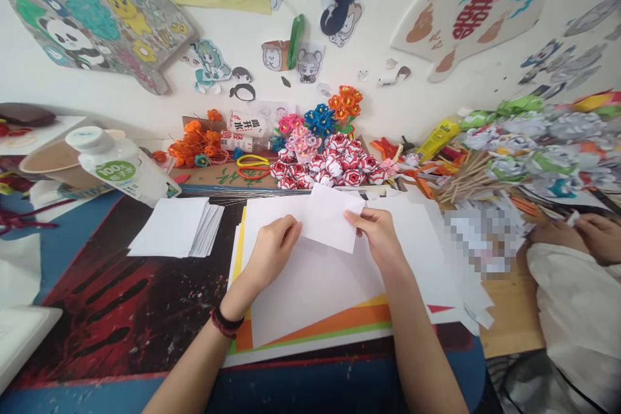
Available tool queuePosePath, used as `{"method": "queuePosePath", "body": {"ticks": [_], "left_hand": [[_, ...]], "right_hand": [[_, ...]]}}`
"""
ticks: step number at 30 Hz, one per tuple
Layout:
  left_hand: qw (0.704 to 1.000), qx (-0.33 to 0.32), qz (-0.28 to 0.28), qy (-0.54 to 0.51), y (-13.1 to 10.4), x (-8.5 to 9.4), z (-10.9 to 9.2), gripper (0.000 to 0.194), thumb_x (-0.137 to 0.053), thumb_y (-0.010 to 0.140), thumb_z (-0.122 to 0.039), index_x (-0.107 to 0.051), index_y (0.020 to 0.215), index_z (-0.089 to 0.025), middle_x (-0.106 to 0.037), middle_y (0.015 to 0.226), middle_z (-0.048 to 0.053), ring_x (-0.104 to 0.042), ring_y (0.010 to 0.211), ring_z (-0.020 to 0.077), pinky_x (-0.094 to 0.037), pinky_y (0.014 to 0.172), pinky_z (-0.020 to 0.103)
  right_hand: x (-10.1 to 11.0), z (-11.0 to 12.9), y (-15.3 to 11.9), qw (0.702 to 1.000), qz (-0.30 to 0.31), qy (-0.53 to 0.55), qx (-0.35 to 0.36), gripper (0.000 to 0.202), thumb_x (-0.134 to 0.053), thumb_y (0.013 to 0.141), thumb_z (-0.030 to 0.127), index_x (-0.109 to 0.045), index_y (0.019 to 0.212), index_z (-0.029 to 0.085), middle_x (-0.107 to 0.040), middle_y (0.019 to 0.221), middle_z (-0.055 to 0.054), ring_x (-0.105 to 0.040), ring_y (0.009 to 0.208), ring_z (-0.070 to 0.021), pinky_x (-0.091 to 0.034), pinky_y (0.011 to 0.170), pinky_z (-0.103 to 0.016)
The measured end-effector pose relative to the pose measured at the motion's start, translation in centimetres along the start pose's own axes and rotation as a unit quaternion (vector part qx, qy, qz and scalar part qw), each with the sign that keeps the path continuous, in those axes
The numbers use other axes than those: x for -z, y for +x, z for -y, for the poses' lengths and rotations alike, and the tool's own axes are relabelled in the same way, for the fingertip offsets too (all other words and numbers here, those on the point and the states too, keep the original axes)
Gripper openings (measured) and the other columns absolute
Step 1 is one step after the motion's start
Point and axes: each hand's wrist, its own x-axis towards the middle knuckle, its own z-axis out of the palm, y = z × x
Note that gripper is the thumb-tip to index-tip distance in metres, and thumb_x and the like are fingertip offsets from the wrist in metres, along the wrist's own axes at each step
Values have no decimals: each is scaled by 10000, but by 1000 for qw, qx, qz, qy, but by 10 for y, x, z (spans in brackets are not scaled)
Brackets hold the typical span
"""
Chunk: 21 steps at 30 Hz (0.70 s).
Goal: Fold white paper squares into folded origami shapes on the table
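Observation:
A small white square of paper [332,217] is tilted between my hands, above larger white sheets [310,297]. My right hand [381,233] pinches its right edge, thumb on top. At the left corner of the square, the fingers of my left hand [274,249] are curled closed against the paper. Under the white sheets, yellow, orange and green sheets show at the edges. To the left lies a fanned stack of white paper squares [169,226] on the dark, red-marked mat [116,310].
A white plastic bottle [121,165] leans beside a paper bowl [48,162] at left. Red-and-white paper flowers [334,165] and orange flowers [194,145] line the wall. Thin wooden sticks [466,178] lie at right, near another person's hands [577,233].

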Motion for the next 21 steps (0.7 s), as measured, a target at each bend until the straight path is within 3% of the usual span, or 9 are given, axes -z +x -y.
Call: {"method": "queuePosePath", "body": {"ticks": [6,15,21], "left_hand": [[997,49,-5,-59,2,2,0,247,-411,940,-316,-530,765,-188,-589,669,-23,-487,590,106,-341,571,214],[996,51,-57,53,4,18,12,279,-434,926,-303,-495,678,-190,-489,553,-46,-435,520,103,-309,584,222],[994,24,14,106,6,25,24,226,-436,916,-271,-544,730,-200,-545,613,-19,-485,577,129,-316,598,232]], "right_hand": [[-2,-2,0,1000,28,2,-4,281,-774,672,383,-665,613,131,-531,571,5,-410,540,-99,-280,499,-254],[-5,0,-1,994,100,-35,-38,327,-739,699,442,-666,614,135,-582,540,-9,-496,523,-117,-385,548,-270],[-7,-3,1,993,104,-43,-45,338,-754,689,409,-733,905,150,-710,891,-72,-611,765,-167,-443,670,-268]]}}
